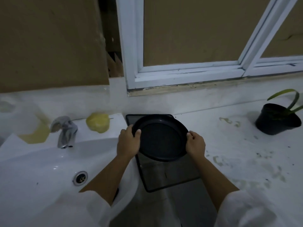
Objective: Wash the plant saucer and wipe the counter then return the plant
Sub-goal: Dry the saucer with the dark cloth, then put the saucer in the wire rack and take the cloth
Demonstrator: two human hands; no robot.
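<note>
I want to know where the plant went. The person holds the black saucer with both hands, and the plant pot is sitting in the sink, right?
Not quite. The left hand and right hand do hold the black saucer, but the plant pot stands on the counter at the far right, not in the sink. The head view shows it.

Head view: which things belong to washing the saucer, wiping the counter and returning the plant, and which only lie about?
Job: round black plastic saucer, held by left hand and right hand; white ceramic sink; chrome tap; stained white counter; green plant in black pot.
Lying about: dark rectangular tray; translucent jug with yellowish liquid; yellow lump, perhaps a sponge.
</note>
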